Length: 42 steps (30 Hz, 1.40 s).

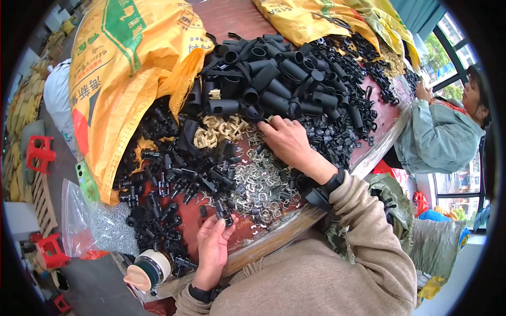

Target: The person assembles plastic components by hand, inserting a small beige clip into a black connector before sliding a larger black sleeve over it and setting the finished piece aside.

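Observation:
My left hand (213,246) is at the table's near edge, its thumb and fingertips pinching a small black plastic part (225,218). My right hand (289,143) reaches over the table, its bent fingers at the rim of a black plastic tube (254,111) on the near side of a large heap of such tubes (279,79). Just left of these fingers lie tan plastic rings (219,130). Beneath my right wrist spread many small silvery metal clips (258,181). Black jointed plastic fittings (163,184) are piled left of the clips.
Yellow woven sacks (137,63) lean on the table's left and far sides. A clear bag of small metal pieces (110,226) and a jar with a beige lid (148,269) stand at the near left. Across the right side a person (437,131) works. Red stools (40,152) stand on the floor.

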Each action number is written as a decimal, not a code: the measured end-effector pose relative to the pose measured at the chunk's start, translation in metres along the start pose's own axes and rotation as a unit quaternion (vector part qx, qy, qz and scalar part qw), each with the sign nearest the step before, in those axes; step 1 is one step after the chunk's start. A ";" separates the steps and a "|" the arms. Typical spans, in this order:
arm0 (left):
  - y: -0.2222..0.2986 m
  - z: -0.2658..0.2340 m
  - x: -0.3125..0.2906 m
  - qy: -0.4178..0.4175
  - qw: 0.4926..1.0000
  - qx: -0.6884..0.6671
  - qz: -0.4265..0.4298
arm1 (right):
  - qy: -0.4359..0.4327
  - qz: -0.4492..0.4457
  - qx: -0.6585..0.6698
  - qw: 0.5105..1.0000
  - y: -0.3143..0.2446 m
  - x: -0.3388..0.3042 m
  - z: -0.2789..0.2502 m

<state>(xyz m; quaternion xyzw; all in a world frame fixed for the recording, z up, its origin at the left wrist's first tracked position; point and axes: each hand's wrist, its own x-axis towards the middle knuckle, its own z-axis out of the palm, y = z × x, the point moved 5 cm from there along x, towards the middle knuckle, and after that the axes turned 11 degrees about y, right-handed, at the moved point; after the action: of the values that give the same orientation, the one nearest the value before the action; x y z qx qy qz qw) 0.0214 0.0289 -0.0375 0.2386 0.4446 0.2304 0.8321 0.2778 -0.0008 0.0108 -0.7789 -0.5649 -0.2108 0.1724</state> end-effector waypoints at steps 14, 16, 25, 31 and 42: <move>0.000 -0.001 0.000 -0.017 1.000 -0.003 0.001 | -0.056 0.036 0.064 0.996 0.000 -0.001 -0.001; -0.002 -0.002 0.001 -0.022 1.000 -0.006 -0.001 | -0.080 0.038 0.060 0.994 0.002 -0.002 0.001; -0.004 -0.003 -0.001 -0.026 0.999 -0.024 0.011 | -0.048 0.012 0.225 0.973 -0.004 -0.013 -0.036; -0.008 0.004 -0.006 -0.032 0.999 -0.031 -0.002 | -0.052 0.135 0.423 0.894 -0.018 -0.029 -0.063; -0.020 0.035 -0.013 -0.116 0.992 0.006 -0.048 | -0.167 0.349 0.788 0.479 -0.075 -0.067 -0.041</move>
<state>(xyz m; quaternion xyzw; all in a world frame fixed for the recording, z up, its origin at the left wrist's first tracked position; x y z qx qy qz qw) 0.0481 -0.0007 -0.0243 0.2473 0.3575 0.1583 0.8866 0.1821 -0.0531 0.0129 -0.4696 -0.1942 0.5343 0.6755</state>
